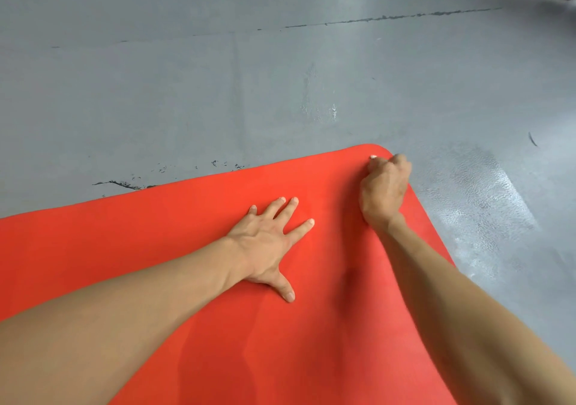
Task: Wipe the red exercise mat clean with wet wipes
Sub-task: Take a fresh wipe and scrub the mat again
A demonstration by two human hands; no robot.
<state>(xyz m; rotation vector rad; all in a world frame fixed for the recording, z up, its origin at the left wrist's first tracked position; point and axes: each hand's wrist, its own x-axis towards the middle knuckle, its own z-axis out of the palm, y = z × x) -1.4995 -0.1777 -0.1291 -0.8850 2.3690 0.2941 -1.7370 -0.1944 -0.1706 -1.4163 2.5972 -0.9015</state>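
Right hand [385, 191], fingers curled around a mostly hidden white wipe [373, 157], works the far right corner of the red mat [187, 233] on the floor [218, 92]. Left hand [268, 242] presses flat with spread fingers; unwiped mat stretches leftward.

Head view, looking forward and down (wide-angle), close over red mat [218, 280], grey floor [218, 92] beyond

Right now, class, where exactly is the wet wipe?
In the head view, only a white bit of the wet wipe shows, bunched under the right hand at the red mat's far right corner.
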